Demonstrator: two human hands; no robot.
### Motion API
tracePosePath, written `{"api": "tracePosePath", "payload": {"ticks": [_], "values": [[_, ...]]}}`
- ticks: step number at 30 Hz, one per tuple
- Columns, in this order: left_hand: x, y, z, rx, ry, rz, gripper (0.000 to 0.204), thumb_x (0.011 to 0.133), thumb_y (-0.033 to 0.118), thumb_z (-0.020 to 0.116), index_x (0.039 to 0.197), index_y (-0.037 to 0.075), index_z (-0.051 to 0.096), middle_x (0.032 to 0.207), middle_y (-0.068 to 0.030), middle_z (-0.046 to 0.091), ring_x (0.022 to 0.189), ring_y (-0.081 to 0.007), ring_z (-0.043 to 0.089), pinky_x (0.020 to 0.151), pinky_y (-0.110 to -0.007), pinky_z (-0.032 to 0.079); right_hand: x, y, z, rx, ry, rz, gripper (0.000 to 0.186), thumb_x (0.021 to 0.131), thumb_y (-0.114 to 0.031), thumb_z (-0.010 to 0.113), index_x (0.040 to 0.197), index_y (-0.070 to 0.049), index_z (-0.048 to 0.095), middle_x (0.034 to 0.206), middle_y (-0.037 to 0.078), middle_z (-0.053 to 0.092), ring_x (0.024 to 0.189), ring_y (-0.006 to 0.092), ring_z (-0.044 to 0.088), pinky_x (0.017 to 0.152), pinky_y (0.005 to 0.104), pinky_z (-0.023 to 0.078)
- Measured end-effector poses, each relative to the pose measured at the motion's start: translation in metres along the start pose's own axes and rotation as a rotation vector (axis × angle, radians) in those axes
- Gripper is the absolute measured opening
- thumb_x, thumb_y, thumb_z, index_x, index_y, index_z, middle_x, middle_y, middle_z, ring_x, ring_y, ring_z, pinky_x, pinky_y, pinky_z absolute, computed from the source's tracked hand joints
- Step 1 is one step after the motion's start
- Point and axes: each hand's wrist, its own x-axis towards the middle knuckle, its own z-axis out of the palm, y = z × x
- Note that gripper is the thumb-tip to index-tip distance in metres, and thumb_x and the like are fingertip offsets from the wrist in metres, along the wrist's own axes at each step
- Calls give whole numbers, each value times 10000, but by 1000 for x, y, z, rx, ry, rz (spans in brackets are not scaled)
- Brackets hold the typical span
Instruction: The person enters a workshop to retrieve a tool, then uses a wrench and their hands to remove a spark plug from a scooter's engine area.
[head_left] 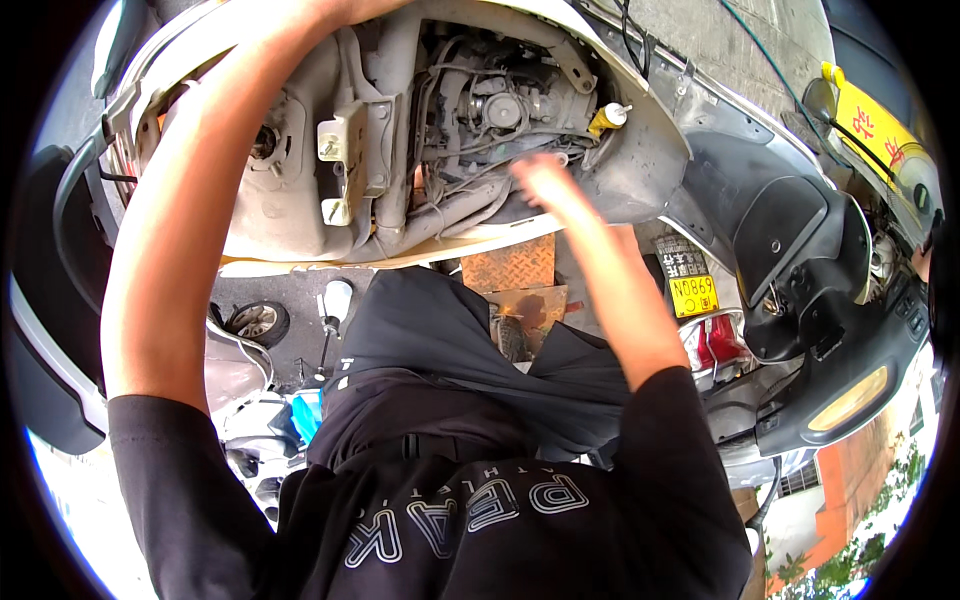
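Note:
In front of me is a scooter body (280, 210) with its compartment uncovered, showing a dusty engine (500, 105) with hoses and cables. My right hand (543, 180) hangs over the near right side of that opening, close to the hoses. Its fingers are smeared by motion, and I cannot make out anything in them. My left arm reaches across the scooter's left part to the top edge of the view. Only the wrist end of my left hand (365, 6) shows there, and its fingers are hidden. A small yellow container with a white cap (608, 119) sits at the opening's right rim.
A cream metal bracket (343, 165) stands left of the opening. More scooter parts, including a dark panel (780, 225) and a yellow plate (695, 296), crowd the right. A wheel (258, 323) lies on the ground at left. Rusty metal plates (510, 264) lie below the scooter.

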Motion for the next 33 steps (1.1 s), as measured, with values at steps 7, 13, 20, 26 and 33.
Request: {"api": "tracePosePath", "payload": {"ticks": [7,13,20,26,33], "values": [[-12,4,-25,-7,-76,-79,173,750,212,568,857,76,577,874,-142,577,750,-309,540,632,-420,436,12,-9,-36,61,79,-274,335,861,-271,473,995,12,592,834,122,653,780,248,619,727,327,496],[-1,0,-25,45,-108,16,206,750,234,567,867,64,572,875,-140,576,750,-312,538,637,-423,436,33,-9,38,-188,122,-81,424,839,-339,501,1033,28,586,1026,220,608,933,330,605,845,427,462],[-9,13,-37,-120,-192,-381,297,761,294,564,881,24,600,871,-198,551,837,-361,542,728,-437,446,12,-3,-74,170,18,-197,303,876,-208,393,1014,-31,597,724,77,570,575,164,500,508,290,433],[-11,-1,-30,69,-72,11,243,761,254,572,893,51,587,868,-172,563,823,-331,543,687,-437,449,7,-41,52,-161,110,-120,291,851,-266,500,972,-19,594,839,168,637,789,288,618,689,394,493],[-8,20,-21,-235,-120,-482,267,780,298,543,864,53,609,889,-173,577,830,-333,536,732,-426,444,8,-5,-71,349,122,-121,215,825,-140,438,888,-41,617,540,-11,470,454,118,426,413,283,362]]}}
